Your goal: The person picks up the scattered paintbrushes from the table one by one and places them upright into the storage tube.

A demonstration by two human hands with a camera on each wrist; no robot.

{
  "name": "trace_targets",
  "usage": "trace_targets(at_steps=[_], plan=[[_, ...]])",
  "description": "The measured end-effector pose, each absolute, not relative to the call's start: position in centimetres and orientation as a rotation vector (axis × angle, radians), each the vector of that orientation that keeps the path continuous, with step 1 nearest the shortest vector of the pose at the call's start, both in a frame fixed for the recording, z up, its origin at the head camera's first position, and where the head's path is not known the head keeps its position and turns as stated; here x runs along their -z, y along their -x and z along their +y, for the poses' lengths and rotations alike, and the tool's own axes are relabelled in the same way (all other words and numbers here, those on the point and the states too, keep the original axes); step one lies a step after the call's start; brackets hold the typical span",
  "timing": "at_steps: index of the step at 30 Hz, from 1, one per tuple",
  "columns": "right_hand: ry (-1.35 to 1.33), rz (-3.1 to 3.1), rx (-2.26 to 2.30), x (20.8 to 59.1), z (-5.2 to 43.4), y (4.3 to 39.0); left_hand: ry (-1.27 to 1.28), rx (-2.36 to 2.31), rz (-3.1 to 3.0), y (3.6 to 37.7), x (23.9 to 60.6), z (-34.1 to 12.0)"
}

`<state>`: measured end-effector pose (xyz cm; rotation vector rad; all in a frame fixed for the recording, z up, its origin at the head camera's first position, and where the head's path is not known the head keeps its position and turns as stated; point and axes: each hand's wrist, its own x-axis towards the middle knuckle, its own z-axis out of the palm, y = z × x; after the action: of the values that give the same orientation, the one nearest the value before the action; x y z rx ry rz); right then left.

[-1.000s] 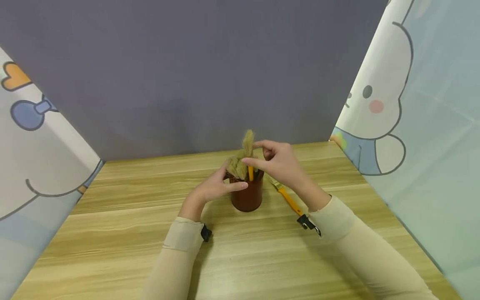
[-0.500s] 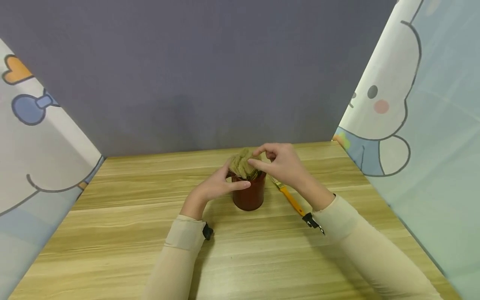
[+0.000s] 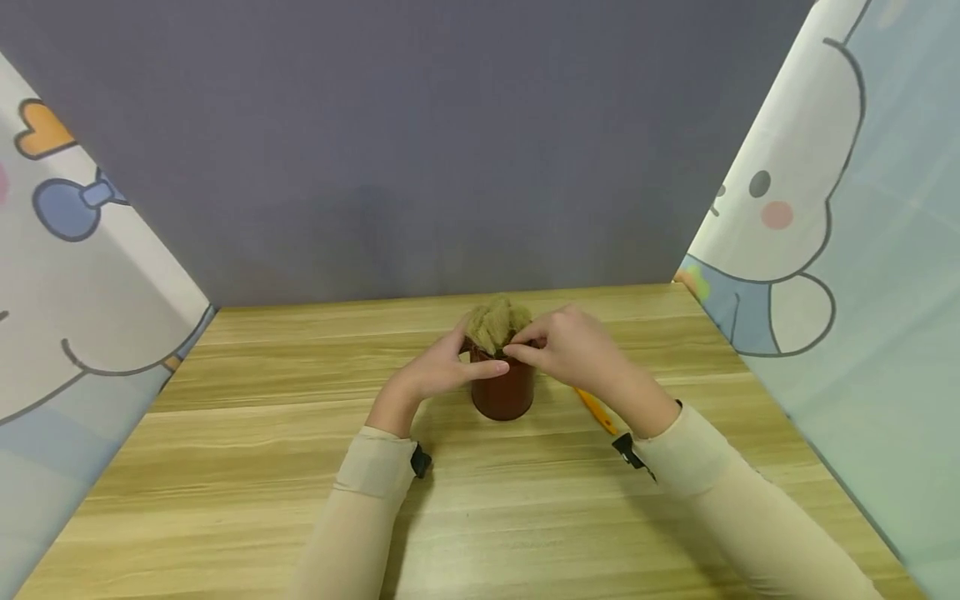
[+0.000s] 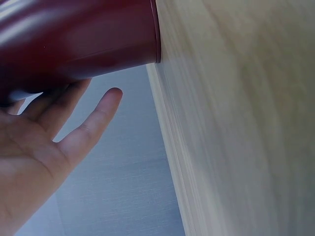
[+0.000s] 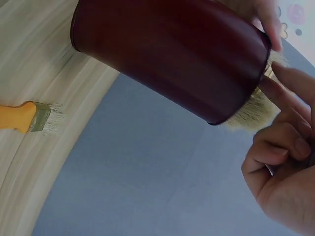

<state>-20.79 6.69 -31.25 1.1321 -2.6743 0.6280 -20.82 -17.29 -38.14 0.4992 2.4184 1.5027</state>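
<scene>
A dark red cup (image 3: 504, 393) stands on the wooden table (image 3: 262, 467) with several tan-bristled brushes (image 3: 498, 320) in it, bristles up. My left hand (image 3: 438, 377) grips the cup from the left, thumb across its front. In the left wrist view the cup (image 4: 78, 39) lies against my palm (image 4: 27, 147), with one finger off it. My right hand (image 3: 562, 350) is at the cup's right rim, thumb and forefinger pinching the base of the bristles. The right wrist view shows the cup (image 5: 167, 54), the bristles (image 5: 251, 112) sticking out past its rim, and my curled fingers (image 5: 283, 145).
An orange-handled brush (image 3: 597, 409) lies on the table to the right of the cup, half hidden under my right hand; its bristle end (image 5: 42, 117) shows in the right wrist view. A grey wall stands behind, with cartoon-printed curtains (image 3: 825, 217) at both sides.
The brush held high in my right hand has gone down into the cup among the others. My right hand has lowered to the rim. The left hand stays on the cup.
</scene>
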Motion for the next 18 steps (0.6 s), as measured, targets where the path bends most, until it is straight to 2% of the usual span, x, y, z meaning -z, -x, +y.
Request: trace_targets(at_steps=[9,18], plan=[[-1.154,-2.527,-0.509,32.0,5.4,21.0,-0.586,-1.526,2.403,21.0,38.6,-17.3],[-1.187,-2.334,-0.633,31.7,6.1,21.0,-0.577,-1.529,2.411,21.1,38.6,-17.3]])
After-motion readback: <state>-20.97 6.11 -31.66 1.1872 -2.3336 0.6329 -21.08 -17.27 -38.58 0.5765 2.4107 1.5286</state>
